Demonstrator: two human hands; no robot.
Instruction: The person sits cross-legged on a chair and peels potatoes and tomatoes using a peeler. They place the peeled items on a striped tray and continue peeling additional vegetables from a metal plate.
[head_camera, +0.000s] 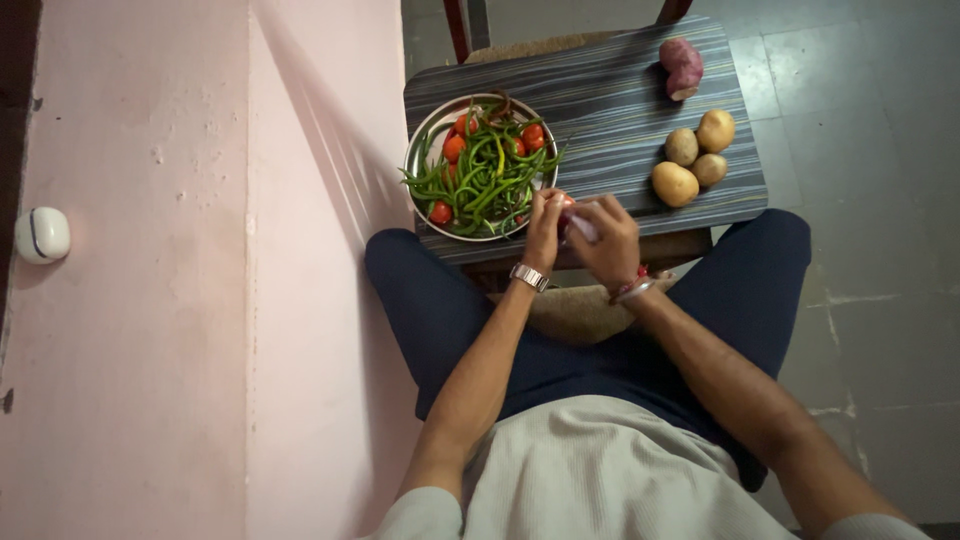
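Item one: a small striped tabletop (600, 100), which I am viewing from above, with the wearer seated against its near edge.

Item two: the left hand (545, 228) and the right hand (605, 240), both working together at the near edge, just right of the plate. They are closing around a small red item (567, 212), probably a tomato or an onion; I am seeing only a sliver of red and a pale patch between the fingers, so I cannot tell which. The left is pinching it from the plate side, the right is cupping it from the other.

Item three: a round metal plate (425, 135) sitting at the near-left corner, carrying long green beans (490, 175) and several red tomatoes (453, 147).

Item four: four potatoes (692, 158) lying clustered by the right edge, and one reddish sweet potato (682, 67) lying at the far-right corner.

Handling note: I am judging that the work goes best with the piece kept over the tabletop and not over the lap, the left steadying while the right does the fine work.

Obscured: whether the right hand is also holding a blade or peel; the underside of the piece; the chair (560, 40) beyond the far edge, mostly cut off. A white object (42, 235) is lying on the pink surface at left, unidentified.
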